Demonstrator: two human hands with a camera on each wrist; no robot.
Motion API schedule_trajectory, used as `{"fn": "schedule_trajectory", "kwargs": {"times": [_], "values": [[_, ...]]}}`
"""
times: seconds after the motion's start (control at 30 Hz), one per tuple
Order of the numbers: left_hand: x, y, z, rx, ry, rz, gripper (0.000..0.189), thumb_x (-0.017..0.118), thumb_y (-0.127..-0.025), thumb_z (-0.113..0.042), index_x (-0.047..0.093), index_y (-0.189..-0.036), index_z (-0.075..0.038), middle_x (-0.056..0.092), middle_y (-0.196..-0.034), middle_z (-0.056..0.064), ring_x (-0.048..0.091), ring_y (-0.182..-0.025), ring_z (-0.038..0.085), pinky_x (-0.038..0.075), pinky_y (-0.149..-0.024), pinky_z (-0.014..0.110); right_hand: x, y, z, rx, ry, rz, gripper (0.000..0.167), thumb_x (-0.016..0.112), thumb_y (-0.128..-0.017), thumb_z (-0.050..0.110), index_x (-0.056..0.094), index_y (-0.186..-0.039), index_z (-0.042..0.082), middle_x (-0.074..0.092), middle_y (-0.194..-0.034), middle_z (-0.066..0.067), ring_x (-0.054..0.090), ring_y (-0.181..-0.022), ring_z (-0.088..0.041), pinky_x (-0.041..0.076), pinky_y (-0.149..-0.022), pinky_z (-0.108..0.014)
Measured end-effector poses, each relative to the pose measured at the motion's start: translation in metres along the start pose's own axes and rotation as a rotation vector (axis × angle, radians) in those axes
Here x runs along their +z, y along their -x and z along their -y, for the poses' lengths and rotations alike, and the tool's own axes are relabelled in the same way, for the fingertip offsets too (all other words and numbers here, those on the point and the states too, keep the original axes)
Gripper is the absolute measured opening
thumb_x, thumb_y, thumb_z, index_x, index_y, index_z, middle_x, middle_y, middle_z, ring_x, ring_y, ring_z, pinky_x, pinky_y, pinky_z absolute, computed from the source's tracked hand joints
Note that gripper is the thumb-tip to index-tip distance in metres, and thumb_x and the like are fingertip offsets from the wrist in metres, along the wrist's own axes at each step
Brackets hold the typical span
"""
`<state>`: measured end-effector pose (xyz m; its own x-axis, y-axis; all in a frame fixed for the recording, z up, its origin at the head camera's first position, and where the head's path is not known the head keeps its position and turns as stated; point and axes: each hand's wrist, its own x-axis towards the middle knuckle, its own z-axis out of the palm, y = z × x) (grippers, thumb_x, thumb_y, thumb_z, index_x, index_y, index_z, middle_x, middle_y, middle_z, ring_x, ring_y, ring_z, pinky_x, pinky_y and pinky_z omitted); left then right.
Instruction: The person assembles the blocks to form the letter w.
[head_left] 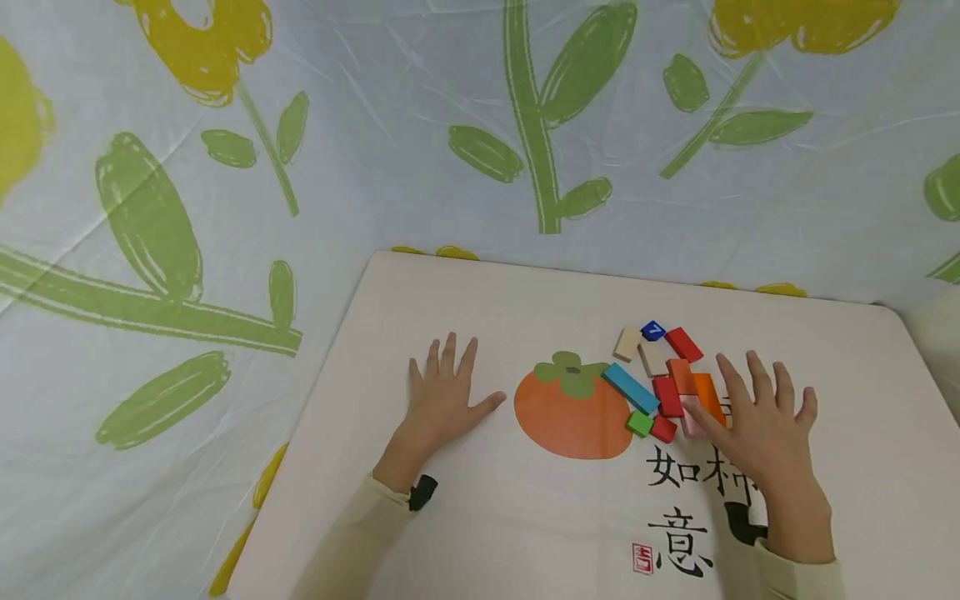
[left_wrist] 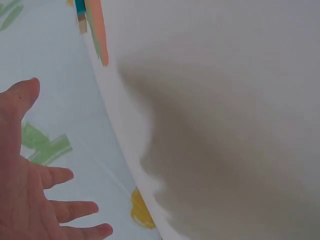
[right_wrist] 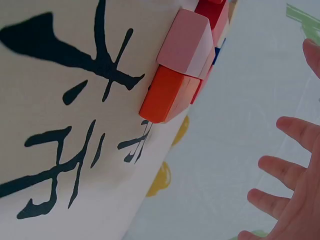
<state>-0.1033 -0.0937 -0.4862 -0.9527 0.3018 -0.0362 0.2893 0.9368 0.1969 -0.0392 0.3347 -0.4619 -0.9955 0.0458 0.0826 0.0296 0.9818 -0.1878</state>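
Note:
My left hand [head_left: 441,398] is spread over the left part of the table, fingers straight and nothing in it. In the left wrist view the left palm [left_wrist: 22,200] shows above the tabletop's shadow. On the right, my right hand [head_left: 772,425] hovers with fingers spread beside a cluster of painted blocks. Its thumb overlaps a pink block [head_left: 690,423] in the head view. Around that lie an orange block [head_left: 707,396], a blue bar [head_left: 630,388], a green block [head_left: 640,423], several red blocks [head_left: 667,397], beige blocks [head_left: 627,343] and a dark blue block with a 7 [head_left: 652,331].
The white tabletop [head_left: 525,517] carries a printed persimmon [head_left: 573,417] and black written characters [head_left: 681,533]. A pale cloth [head_left: 420,100] with green leaves and yellow flowers hangs behind and to the left of the table.

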Motion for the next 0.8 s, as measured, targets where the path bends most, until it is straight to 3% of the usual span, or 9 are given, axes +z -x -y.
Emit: {"fn": "schedule_trajectory", "kwargs": {"times": [0.17, 0.37, 0.63, 0.8], "values": [[0.007, -0.013, -0.022, 0.032, 0.000, -0.012, 0.097, 0.043, -0.089, -0.078, 0.024, -0.160, -0.014, 0.025, -0.161, 0.021, 0.025, -0.144, 0.045, 0.025, -0.104, 0.073, -0.001, -0.001, -0.003, 0.003, -0.005, -0.009, 0.094, 0.067, -0.087, 0.056, 0.025, -0.158, 0.010, 0.014, -0.158, -0.032, 0.001, -0.145, -0.054, -0.010, -0.106, -0.073], [0.014, -0.025, -0.051, 0.061, -0.004, 0.016, 0.097, 0.040, -0.090, -0.078, 0.029, -0.158, -0.011, 0.027, -0.160, 0.021, 0.027, -0.144, 0.043, 0.031, -0.104, 0.068, -0.002, -0.001, -0.005, 0.004, -0.017, -0.006, 0.095, 0.069, -0.086, 0.053, 0.024, -0.158, 0.011, 0.013, -0.158, -0.031, 0.000, -0.145, -0.054, -0.010, -0.107, -0.073], [0.030, -0.048, -0.104, 0.099, -0.045, 0.117, 0.099, 0.031, -0.089, -0.082, 0.023, -0.160, -0.014, 0.022, -0.163, 0.016, 0.023, -0.147, 0.037, 0.031, -0.109, 0.059, 0.001, -0.003, -0.010, 0.020, -0.037, 0.012, 0.095, 0.068, -0.088, 0.053, 0.022, -0.159, 0.011, 0.012, -0.157, -0.032, 0.001, -0.144, -0.054, -0.009, -0.107, -0.073], [0.036, -0.057, -0.133, 0.118, -0.002, 0.176, 0.098, 0.035, -0.091, -0.079, 0.020, -0.160, -0.012, 0.018, -0.163, 0.017, 0.019, -0.147, 0.040, 0.027, -0.111, 0.061, 0.004, -0.006, -0.016, -0.010, -0.083, 0.004, 0.091, 0.068, -0.089, 0.050, 0.024, -0.158, 0.010, 0.017, -0.155, -0.033, 0.010, -0.141, -0.056, -0.002, -0.107, -0.075]]}}
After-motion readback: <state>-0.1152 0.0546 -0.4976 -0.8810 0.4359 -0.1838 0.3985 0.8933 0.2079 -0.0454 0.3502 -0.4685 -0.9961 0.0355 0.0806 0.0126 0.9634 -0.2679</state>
